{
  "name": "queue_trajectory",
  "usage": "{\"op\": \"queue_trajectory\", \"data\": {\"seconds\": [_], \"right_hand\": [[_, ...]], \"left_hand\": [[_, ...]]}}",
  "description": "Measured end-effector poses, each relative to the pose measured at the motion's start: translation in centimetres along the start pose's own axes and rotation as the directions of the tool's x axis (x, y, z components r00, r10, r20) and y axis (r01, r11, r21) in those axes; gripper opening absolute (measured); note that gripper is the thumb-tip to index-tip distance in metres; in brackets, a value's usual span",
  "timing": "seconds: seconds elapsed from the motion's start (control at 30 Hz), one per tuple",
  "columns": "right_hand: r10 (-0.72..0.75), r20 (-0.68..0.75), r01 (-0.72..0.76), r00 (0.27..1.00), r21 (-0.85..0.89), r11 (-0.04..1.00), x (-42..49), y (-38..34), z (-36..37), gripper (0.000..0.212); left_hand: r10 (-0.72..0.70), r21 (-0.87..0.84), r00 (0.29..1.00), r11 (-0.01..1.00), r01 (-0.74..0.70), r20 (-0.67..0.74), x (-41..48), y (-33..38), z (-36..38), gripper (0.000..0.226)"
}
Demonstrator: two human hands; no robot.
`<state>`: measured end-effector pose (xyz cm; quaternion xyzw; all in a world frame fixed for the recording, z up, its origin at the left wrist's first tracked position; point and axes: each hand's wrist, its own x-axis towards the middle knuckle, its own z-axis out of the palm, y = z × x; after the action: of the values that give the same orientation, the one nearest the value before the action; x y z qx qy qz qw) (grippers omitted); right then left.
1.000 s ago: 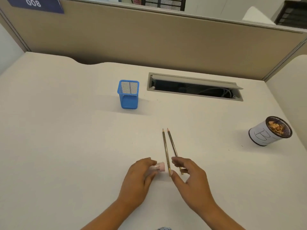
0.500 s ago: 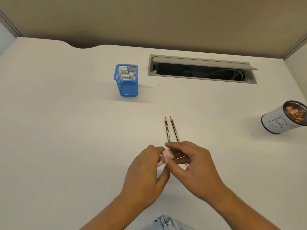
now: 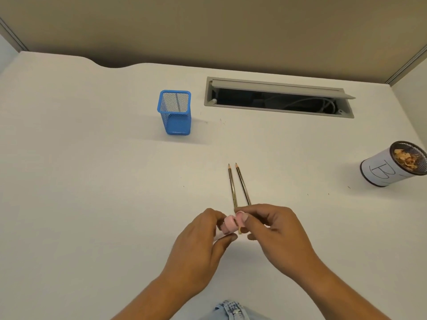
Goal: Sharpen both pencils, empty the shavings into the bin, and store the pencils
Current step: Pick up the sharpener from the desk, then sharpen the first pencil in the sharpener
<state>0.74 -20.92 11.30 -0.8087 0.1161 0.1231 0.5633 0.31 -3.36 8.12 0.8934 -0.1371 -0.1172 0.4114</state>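
Two dark pencils lie side by side on the white desk with their sharpened tips pointing away from me, the left pencil [image 3: 232, 185] and the right pencil [image 3: 243, 184]. Their near ends are hidden under my hands. A small pink sharpener [image 3: 229, 224] is held just above the desk. My left hand [image 3: 203, 245] grips its left side. My right hand [image 3: 273, 232] pinches its right end with thumb and forefinger. The blue mesh pencil holder [image 3: 175, 116] stands upright at the back left. The white bin [image 3: 381, 175], marked with a letter B, holds shavings at the far right.
A grey cable slot [image 3: 277, 112] with its flap open is set into the desk behind the pencils. A tan partition wall [image 3: 208, 31] closes the back of the desk. Denim fabric [image 3: 231, 310] shows at the bottom edge.
My left hand has lifted the pink sharpener off the desk, and my right hand has left the pencil ends and closed on it. The view has tilted downward.
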Motion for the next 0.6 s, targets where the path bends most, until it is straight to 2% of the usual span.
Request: {"op": "queue_trajectory", "data": {"seconds": [0.1, 0.23, 0.3, 0.37, 0.43, 0.47, 0.6], "right_hand": [[0.137, 0.040, -0.141, 0.990, 0.139, 0.980, 0.5, 0.1, 0.0, 0.025], [0.269, 0.118, -0.285, 0.956, 0.138, 0.949, 1.2, 0.9, 0.4, 0.028], [0.275, 0.063, -0.281, 0.959, 0.115, 0.953, 2.1, 1.6, 0.6, 0.033], [0.210, -0.078, -0.214, 0.975, -0.042, 0.976, 3.4, 2.9, 0.4, 0.033], [0.119, -0.184, -0.168, 0.976, -0.275, 0.947, 4.8, 4.0, -0.1, 0.023], [0.094, -0.209, -0.164, 0.973, -0.349, 0.923, 5.3, 4.3, -0.2, 0.020], [0.052, -0.206, -0.147, 0.977, -0.482, 0.863, 6.9, 4.8, 0.0, 0.032]], "left_hand": [[0.042, -0.009, 0.997, 0.999, -0.042, -0.072, 0.1, -0.7, -0.5, 0.018], [0.065, 0.038, 0.990, 0.997, -0.060, -0.125, 0.4, -1.4, -1.1, 0.027], [0.043, 0.034, 0.990, 0.999, -0.039, -0.131, 0.4, -1.8, -1.2, 0.027], [0.029, 0.039, 0.991, 0.999, -0.024, -0.128, 0.2, -2.2, -1.1, 0.024], [0.006, 0.039, 0.993, 0.999, -0.002, -0.114, 0.1, -2.4, -0.9, 0.025], [-0.007, 0.033, 0.994, 0.999, 0.010, -0.108, 0.1, -2.5, -0.8, 0.025], [-0.035, 0.013, 0.993, 0.999, 0.037, -0.113, 0.1, -2.5, -0.5, 0.025]]}}
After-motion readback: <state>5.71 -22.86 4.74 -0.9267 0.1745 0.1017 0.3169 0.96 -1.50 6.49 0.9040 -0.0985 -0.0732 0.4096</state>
